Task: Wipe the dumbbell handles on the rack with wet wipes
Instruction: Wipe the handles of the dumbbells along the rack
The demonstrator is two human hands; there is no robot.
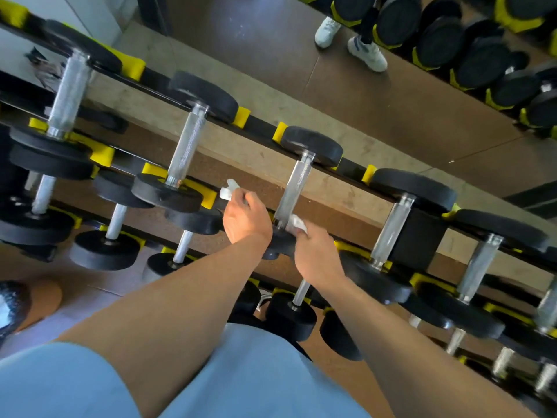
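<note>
A rack [262, 125] with black rails and yellow cradles carries black dumbbells with knurled steel handles. My right hand [316, 254] holds a crumpled white wet wipe [297, 223] against the lower end of the middle top-row handle [294, 188], beside its near weight. My left hand [245, 215] is curled around a second white wipe [228, 190], just left of that handle, and does not touch it. Other handles stand to the left [187, 143] and to the right [391, 230].
Lower tiers hold several smaller dumbbells [105, 248]. A mirror behind the rack reflects white shoes [366, 54] and more dumbbells [446, 40]. My blue shorts [256, 372] fill the bottom. A brown and black rounded thing [27, 303] sits at the left edge.
</note>
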